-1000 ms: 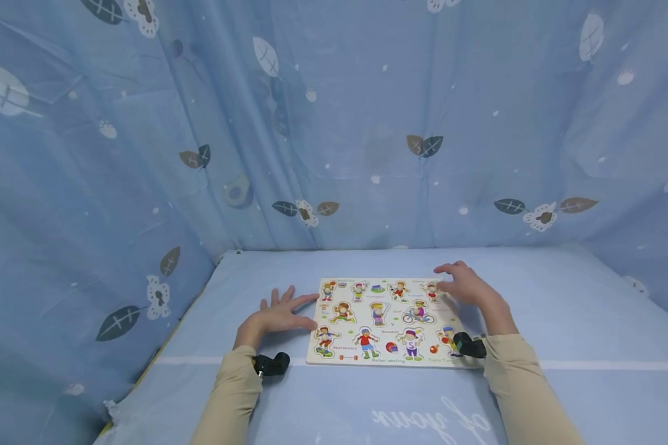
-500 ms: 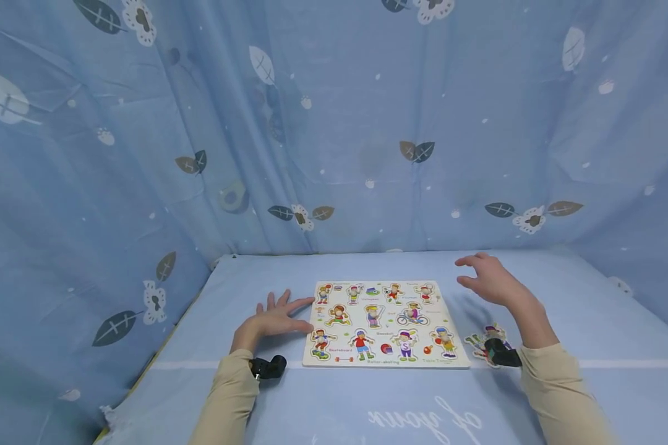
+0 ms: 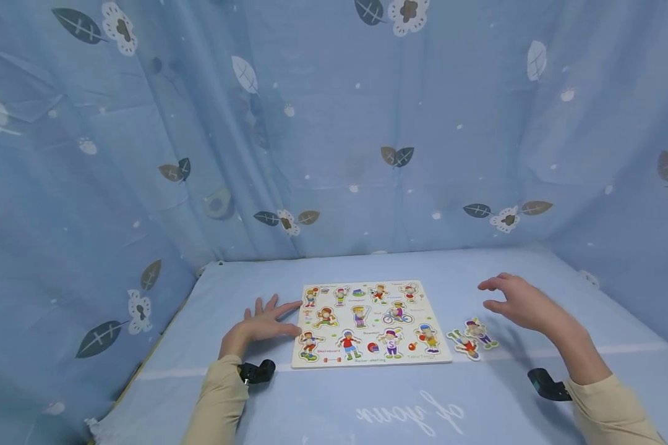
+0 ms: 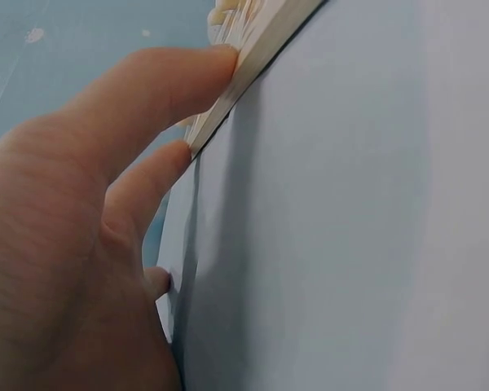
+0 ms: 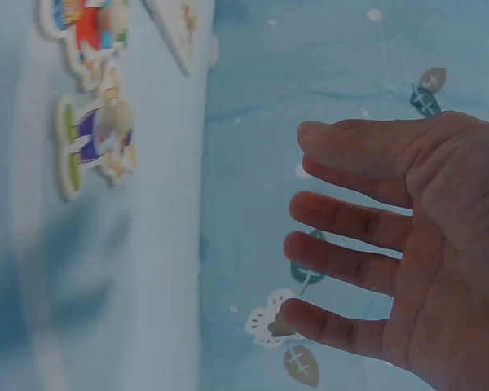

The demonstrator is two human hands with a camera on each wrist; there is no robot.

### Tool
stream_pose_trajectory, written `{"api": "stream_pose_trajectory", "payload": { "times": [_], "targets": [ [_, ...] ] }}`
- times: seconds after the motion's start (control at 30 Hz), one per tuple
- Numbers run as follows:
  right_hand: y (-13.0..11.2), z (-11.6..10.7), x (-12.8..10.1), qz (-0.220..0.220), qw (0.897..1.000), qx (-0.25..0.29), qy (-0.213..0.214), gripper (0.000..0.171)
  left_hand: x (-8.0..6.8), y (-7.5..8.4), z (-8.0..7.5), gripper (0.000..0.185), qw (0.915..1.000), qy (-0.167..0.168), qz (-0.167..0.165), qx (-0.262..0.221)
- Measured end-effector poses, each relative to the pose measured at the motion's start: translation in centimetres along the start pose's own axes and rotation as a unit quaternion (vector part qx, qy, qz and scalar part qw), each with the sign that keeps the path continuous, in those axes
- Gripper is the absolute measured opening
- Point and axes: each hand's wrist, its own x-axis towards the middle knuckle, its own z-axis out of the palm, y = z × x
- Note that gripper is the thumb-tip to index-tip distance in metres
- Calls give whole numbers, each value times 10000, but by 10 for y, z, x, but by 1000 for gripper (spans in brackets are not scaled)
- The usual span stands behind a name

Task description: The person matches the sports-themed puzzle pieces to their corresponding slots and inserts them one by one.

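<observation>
A wooden knob puzzle board [image 3: 345, 315] with cartoon sports children lies flat on the table. At its left edge, my left hand [image 3: 261, 324] has its fingers spread; in the left wrist view the thumb and a fingertip touch the board's side [image 4: 257, 72]. Two loose puzzle pieces lie overlapping to the right of the board: a red-shirted figure [image 3: 466, 346] and a purple-clad figure [image 3: 480, 332]. My right hand [image 3: 520, 303] is in the air beyond them, up and right, holding nothing. Its fingers [image 5: 342, 220] are apart and gently bent in the right wrist view.
A pale blue cloth with white lettering [image 3: 409, 413] covers the table [image 3: 334, 395]. Blue patterned curtains [image 3: 323, 136] hang behind and at both sides. Black wrist cameras [image 3: 548, 384] are strapped to both forearms.
My right hand has moved right, away from the board's upper right corner. Two loose pieces beside the board have come into view. The left hand stays at the board's edge; the head view has shifted rightward.
</observation>
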Motion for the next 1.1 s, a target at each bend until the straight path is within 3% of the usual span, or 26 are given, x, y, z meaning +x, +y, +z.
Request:
{"api": "stream_pose_trajectory", "payload": {
  "times": [0.2,0.37,0.5,1.1],
  "targets": [
    [7,24,-8,265,9966,457,-634,33,4,-4,-1,86,10000,-55,59,25],
    [11,41,-2,507,9912,543,-1098,17,4,-5,2,87,10000,-39,78,5],
    [8,43,-1,518,9929,383,-999,10,2,-6,3,88,10000,27,37,2],
    [13,40,-2,441,9941,285,-950,12,5,-8,1,87,9998,-42,170,-12]
  ]
}}
